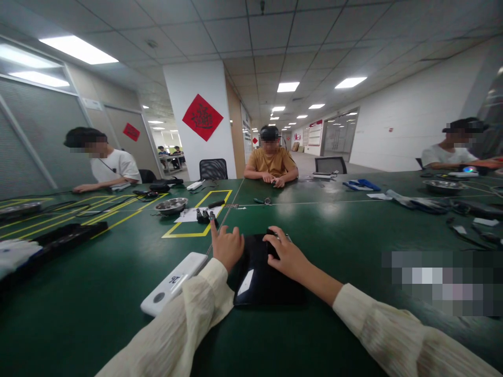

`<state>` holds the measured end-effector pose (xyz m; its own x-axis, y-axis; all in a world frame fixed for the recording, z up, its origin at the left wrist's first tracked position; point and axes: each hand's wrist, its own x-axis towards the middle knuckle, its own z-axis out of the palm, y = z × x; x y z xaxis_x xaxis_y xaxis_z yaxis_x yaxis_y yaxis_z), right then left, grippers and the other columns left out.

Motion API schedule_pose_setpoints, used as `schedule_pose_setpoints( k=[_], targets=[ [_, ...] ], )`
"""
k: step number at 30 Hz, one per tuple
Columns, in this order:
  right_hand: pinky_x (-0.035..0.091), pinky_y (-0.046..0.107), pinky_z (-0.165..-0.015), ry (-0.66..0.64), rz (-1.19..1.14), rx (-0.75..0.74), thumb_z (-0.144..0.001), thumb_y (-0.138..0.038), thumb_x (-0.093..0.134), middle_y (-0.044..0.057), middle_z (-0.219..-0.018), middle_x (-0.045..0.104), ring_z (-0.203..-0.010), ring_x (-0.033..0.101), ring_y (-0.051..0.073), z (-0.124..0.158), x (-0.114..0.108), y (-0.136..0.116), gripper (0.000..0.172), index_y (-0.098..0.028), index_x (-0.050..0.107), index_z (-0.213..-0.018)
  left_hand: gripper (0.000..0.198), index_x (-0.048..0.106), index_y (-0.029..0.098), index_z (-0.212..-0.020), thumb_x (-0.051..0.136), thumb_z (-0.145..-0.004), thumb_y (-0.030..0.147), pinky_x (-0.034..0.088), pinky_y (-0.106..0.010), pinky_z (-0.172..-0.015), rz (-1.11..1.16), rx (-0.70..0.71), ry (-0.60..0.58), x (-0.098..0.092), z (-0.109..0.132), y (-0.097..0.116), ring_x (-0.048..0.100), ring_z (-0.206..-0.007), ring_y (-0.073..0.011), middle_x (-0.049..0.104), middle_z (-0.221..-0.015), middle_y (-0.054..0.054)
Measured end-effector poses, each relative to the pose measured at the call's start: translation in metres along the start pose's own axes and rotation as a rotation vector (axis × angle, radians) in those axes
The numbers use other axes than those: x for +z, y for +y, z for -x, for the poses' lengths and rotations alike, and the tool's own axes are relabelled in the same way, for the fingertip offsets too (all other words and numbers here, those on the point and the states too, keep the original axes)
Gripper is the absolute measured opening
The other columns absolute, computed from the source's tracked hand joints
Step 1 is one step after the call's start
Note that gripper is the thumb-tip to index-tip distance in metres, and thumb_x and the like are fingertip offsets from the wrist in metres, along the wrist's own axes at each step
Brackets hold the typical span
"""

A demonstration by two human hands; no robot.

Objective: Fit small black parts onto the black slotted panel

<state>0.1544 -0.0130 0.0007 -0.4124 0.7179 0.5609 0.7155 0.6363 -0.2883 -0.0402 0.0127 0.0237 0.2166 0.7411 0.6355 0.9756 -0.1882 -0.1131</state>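
Tabletop (346,230), green, smooth, dully reflective; panel (271,292), black, flat, glossy, roughly rectangular, with a pale reflection near its left edge, taken as clock centre, 12 o'clock being away from the wearer.

Black piece (273,251), small, dark, at the panel's 12 o'clock end, beneath the right hand (288,256); a small metallic glint shows beyond the knuckles; fingers and thumb bend part-way around the piece; whether the grip is firm or loose, cannot tell.

Left hand (228,248), at 11 o'clock, index finger extended, other fingers loosely curled; whether the palm has hold of anything, cannot tell; fingertip overlaps a cluster (203,215) of stubby black cylinders, at 10 to 11 o'clock; contact uncertain.

Case (184,272), white, smooth, round-cornered, with dark characters and a grey disc, at 9 o'clock; long axis runs from 7 to 1 o'clock.

Bowl (172,206), shiny metal, round, at 10 o'clock, just beside white paper (183,217) and yellow tape (181,235).

Hard to make out: the black piece's outline and long axis, masked by fingers; the panel's far right portion, covered by the right hand; both cream, crinkled sleeves (188,314), cut off at the bottom edge.
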Motion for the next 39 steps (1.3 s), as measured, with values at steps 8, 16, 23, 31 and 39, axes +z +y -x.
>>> schedule_pose_setpoints(
  k=[8, 16, 23, 31, 39],
  targets=[
    [0.043, 0.042, -0.091, 0.046, 0.095, 0.072, -0.077, -0.017, 0.048, 0.01, -0.137, 0.031, -0.115, 0.045, 0.024, 0.006, -0.005, 0.0, 0.048, -0.023, 0.04, -0.124, 0.024, 0.062, 0.017, -0.071, 0.043, -0.081, 0.03, 0.009, -0.059, -0.104, 0.31, 0.062, 0.043, 0.0, 0.004, 0.01, 0.056, -0.088, -0.0275, 0.062, -0.061, -0.007],
    [0.024, 0.052, -0.103, 0.177, 0.195, -0.095, -0.078, -0.025, 0.053, 0.012, -0.137, 0.026, -0.132, 0.015, 0.032, 0.037, 0.003, -0.042, 0.047, -0.022, 0.041, -0.123, 0.018, 0.061, 0.019, -0.078, 0.043, -0.079, 0.023, 0.024, -0.047, -0.104, 0.278, 0.343, -0.091, 0.01, 0.011, 0.022, 0.058, -0.075, -0.0193, 0.062, -0.064, -0.004],
    [0.028, 0.046, -0.102, -0.174, 0.105, -0.138, -0.074, -0.049, 0.057, 0.011, -0.115, 0.046, -0.115, 0.037, 0.026, 0.042, 0.005, -0.053, 0.049, -0.018, 0.05, -0.111, 0.019, 0.061, 0.02, -0.083, 0.042, -0.081, 0.024, 0.03, -0.043, -0.1, 0.349, 0.265, -0.136, 0.018, 0.013, 0.023, 0.058, -0.073, -0.0161, 0.062, -0.068, -0.002],
    [0.021, 0.054, -0.103, -0.334, 0.147, -0.173, -0.087, -0.048, 0.039, 0.008, -0.137, 0.038, -0.129, 0.028, 0.03, 0.036, -0.002, -0.053, 0.043, -0.036, 0.043, -0.128, 0.025, 0.057, 0.018, -0.077, 0.041, -0.078, 0.037, 0.04, -0.025, -0.053, 1.09, -0.335, -0.194, 0.024, 0.01, 0.028, 0.048, -0.046, -0.0116, 0.049, -0.048, 0.006],
    [0.018, 0.063, -0.098, -0.345, 0.157, -0.216, -0.088, -0.041, 0.039, 0.005, -0.139, 0.037, -0.129, 0.027, 0.034, 0.036, -0.003, -0.054, 0.037, -0.041, 0.046, -0.125, 0.024, 0.056, 0.017, -0.073, 0.048, -0.072, 0.04, 0.031, -0.021, -0.046, 1.286, -0.452, -0.158, 0.018, 0.009, 0.03, 0.039, -0.04, -0.0092, 0.039, -0.04, 0.009]
  ],
)
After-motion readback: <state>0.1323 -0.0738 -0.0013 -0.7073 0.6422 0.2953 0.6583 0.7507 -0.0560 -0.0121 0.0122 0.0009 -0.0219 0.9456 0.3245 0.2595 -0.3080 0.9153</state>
